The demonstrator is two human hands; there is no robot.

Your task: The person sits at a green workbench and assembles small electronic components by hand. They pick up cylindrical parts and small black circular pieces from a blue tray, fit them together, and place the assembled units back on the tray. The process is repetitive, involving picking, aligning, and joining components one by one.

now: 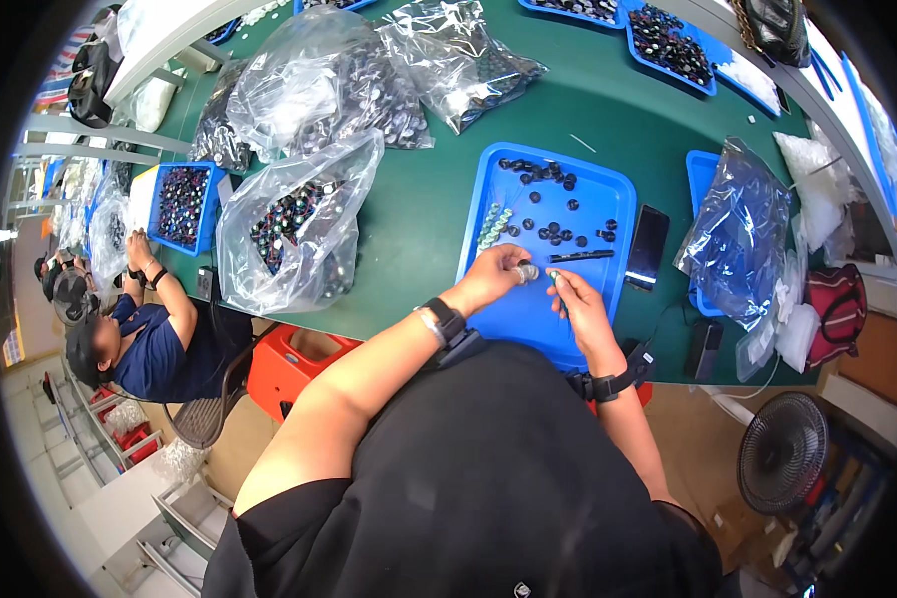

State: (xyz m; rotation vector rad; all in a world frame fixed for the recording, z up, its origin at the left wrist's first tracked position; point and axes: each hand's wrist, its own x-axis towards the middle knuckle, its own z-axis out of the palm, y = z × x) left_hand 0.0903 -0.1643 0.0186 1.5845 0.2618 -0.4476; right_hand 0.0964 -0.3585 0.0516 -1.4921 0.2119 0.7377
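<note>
Both my hands are over the near half of a blue tray (533, 329). My left hand (493, 276) is closed, its thumb and fingers pinching a small round piece (525, 271), dark with a clear or silvery side. Just right of it, my right hand (582, 307) pinches a tiny piece (555, 274) with a greenish tint, too small to name. Loose black round parts (553, 234) lie scattered in the tray's far half. A strip of small pale green pieces (492, 227) rests by its left wall. A black pen-like stick (581, 255) lies beyond my right hand.
A dark phone (648, 247) lies right of the tray. Left stands an open clear bag (299, 239) of small dark parts. More filled bags (329, 85) and blue trays (670, 48) are at the back. Another person (159, 324) works at far left. A black fan (782, 451) stands lower right.
</note>
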